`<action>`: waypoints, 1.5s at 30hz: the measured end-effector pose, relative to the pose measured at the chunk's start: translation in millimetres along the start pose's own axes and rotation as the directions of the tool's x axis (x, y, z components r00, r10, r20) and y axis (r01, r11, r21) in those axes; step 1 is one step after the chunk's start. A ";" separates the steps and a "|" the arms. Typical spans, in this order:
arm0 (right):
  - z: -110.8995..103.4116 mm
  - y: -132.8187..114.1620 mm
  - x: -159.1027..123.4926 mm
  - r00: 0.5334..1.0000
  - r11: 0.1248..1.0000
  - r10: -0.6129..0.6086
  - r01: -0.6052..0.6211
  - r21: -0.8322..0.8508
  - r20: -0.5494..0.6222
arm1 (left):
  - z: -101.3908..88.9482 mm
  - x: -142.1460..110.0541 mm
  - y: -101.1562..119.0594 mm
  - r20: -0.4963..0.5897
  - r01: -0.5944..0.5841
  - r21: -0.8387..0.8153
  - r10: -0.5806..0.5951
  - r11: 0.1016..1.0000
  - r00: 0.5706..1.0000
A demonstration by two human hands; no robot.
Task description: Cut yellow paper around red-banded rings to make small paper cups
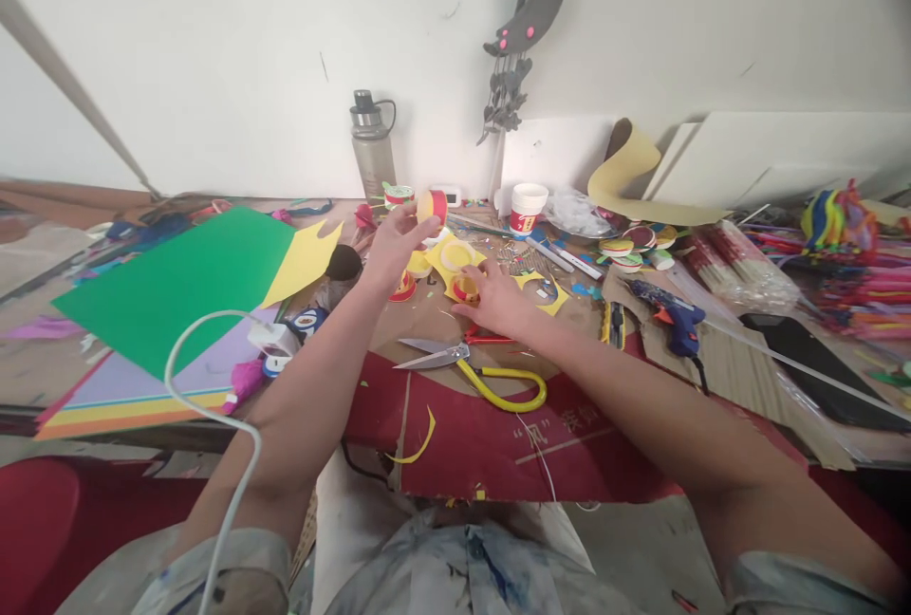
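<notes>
A: Where is the left hand (395, 240)?
B: It is past the scissors (461, 352), up and to the left; its thumb and fingers grip a red and yellow ring (431, 207), held up off the table.

A: And the right hand (494, 297)?
B: It is just past the scissors; its thumb and fingers pinch a little red band (466, 289), low down by the yellow paper (455, 254).

A: What else is past the scissors?
B: A tall bottle (374, 155) stands far back and a bit left; a white and red cup (528, 205) is far back and a bit right.

A: What is on the left of the scissors?
B: A big green sheet (177, 283); it lies on top of other coloured paper.

A: And on the right?
B: A yellow cutter (613, 325) is nearest; then comes a blue glue gun (681, 323); a black phone (826, 368) is farther off.

A: What is on the near side?
B: A thin yellow strip (425, 441); it lies on the red board (491, 463), a bit left of the scissors.
</notes>
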State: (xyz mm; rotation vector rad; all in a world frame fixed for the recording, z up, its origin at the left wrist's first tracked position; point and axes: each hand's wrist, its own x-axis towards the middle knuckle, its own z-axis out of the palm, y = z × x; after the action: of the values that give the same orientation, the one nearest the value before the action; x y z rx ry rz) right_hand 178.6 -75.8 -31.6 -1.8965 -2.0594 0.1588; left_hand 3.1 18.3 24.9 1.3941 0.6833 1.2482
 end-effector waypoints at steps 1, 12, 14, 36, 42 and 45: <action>1.2 -0.3 1.1 1.000 1.000 0.006 -0.006 -0.001 -0.002 | 0.4 -1.1 -0.5 -0.009 -0.017 0.066 0.018 0.998 1.000; -29.4 41.8 -1.7 0.941 0.982 0.153 -0.111 0.154 -0.302 | -15.3 1.0 -18.8 -0.053 -0.060 0.802 0.171 0.595 0.984; -34.0 48.1 -1.5 0.927 0.969 0.186 -0.119 0.215 -0.325 | -17.6 0.2 -22.0 -0.033 -0.036 0.846 0.120 0.532 0.992; -51.9 24.3 -18.1 0.862 0.875 0.159 0.103 0.474 -0.481 | 37.3 -29.4 -9.1 0.093 0.259 -0.414 -0.242 0.873 0.966; -45.6 41.8 -2.2 0.992 0.558 0.100 0.013 0.830 -0.083 | 31.9 -24.5 -14.6 0.107 0.252 -0.410 -0.228 0.877 0.968; -46.6 43.5 -2.4 0.976 0.563 0.205 -0.057 0.824 -0.073 | 29.0 -19.6 -14.9 0.065 0.236 -0.436 -0.231 0.869 0.971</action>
State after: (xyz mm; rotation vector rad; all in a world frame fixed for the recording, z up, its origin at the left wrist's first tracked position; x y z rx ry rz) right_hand 234.7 -80.3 -1.6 -1.3679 -1.3211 0.8239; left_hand 28.1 -5.6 9.1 0.9111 0.5025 1.1141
